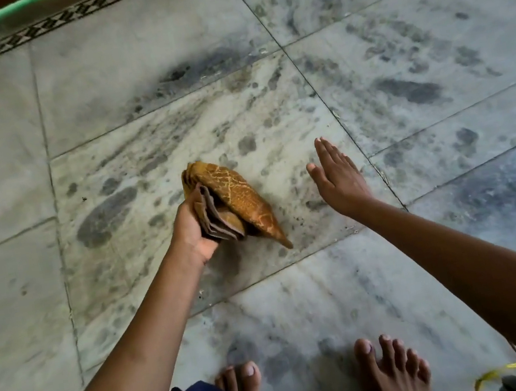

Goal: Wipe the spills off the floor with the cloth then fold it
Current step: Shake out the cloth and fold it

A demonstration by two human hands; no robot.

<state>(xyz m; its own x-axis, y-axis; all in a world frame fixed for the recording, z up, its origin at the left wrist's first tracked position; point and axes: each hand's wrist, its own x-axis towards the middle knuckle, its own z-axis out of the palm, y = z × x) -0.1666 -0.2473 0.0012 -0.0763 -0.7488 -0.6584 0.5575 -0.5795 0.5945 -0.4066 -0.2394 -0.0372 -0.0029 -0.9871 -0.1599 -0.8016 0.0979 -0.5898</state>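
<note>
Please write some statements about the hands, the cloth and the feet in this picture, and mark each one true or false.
1. The left hand grips the cloth. True.
2. The right hand holds a corner of the cloth. False: it is apart from the cloth, its fingers straight, holding nothing.
3. The cloth is spread out flat. False: it is bunched in folded layers.
4. The left foot and the right foot are bare. True.

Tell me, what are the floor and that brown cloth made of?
The floor looks like smooth marble or another stone: grey-white slabs with dark veins and joints. The cloth in the left hand looks like soft fabric, maybe cotton: it folds in limp layers.
</note>
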